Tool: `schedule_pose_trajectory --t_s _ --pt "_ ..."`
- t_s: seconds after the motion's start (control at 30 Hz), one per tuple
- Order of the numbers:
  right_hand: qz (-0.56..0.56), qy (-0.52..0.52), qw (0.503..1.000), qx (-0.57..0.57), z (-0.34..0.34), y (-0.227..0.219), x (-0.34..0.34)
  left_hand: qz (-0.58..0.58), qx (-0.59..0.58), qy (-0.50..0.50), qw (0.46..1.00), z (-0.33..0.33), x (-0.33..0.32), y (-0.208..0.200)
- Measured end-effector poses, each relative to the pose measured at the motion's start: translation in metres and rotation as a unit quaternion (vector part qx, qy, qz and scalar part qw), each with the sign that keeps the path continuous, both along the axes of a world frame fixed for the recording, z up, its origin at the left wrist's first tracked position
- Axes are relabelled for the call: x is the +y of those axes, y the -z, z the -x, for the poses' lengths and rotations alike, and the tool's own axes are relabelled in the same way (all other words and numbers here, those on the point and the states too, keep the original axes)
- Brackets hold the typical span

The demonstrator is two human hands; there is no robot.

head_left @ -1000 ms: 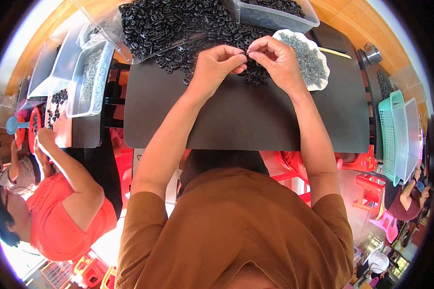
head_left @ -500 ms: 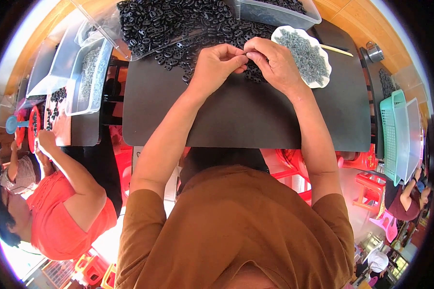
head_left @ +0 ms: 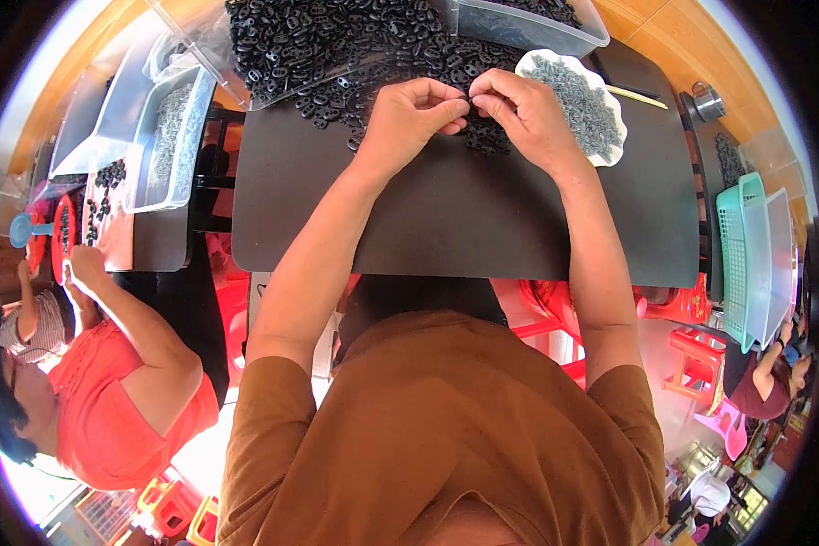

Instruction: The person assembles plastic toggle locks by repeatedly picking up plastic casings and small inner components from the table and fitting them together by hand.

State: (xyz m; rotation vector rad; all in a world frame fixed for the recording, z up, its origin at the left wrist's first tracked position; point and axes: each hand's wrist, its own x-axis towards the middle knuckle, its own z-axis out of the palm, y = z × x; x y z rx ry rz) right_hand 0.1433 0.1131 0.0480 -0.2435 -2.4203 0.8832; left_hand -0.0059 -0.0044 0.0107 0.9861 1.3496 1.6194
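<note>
the left hand and the right hand met fingertip to fingertip over the far part of the black table. between them sat one small black part, pinched from both sides; the fingers of each hand were drawn narrow around it. the part was mostly hidden by the fingertips, so its long axis and the way it pointed could not be told. it was held just above the near edge of the heap of black parts that spread across the far side of the table.

just right of the right hand stood a white scalloped dish filled with small grey pieces. a clear bin lay beyond the hands, touching the heap. a second clear bin holding grey pieces stood on the left. green and white baskets stood on edge at the right of the table.

a person in an orange shirt worked at a neighbouring table on the left, one hand near a red tray.

compared with the frame half a second earlier, both hands kept the same place and the same pinch; no shift of the dish, heap or bins was found.
</note>
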Motion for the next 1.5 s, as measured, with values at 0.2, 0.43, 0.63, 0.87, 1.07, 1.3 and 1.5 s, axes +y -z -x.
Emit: schedule_pose_trajectory --t_s 0.2,0.43,0.63,0.87,1.07,1.3,1.5 --pt "-0.09 0.039 0.995 -0.031 0.002 0.003 -0.007 0.005 0.013 -0.003 1.0 -0.003 -0.001 -0.003" --pt "-0.17 0.067 0.981 -0.061 0.002 0.009 -0.009 0.02 0.035 0.003 0.999 -0.003 -0.001 -0.001" --pt "0.07 0.045 0.996 -0.027 0.004 0.009 0.0 -0.012 -0.089 -0.004 0.996 -0.001 0.002 0.004" --pt "0.246 0.043 0.964 0.086 0.012 0.017 -0.008 -0.035 -0.162 -0.019 0.986 0.0 0.002 0.004" --pt "0.297 0.036 0.951 0.072 0.014 0.02 -0.01 -0.05 -0.097 0.014 0.994 0.005 0.002 0.005" --pt "0.294 0.025 0.951 0.092 0.007 0.018 0.004 -0.104 0.043 -0.114 0.987 0.038 -0.014 -0.013" --pt "0.246 0.046 0.967 0.039 0.005 0.019 0.009 0.041 0.29 -0.118 0.949 0.042 -0.028 -0.02"
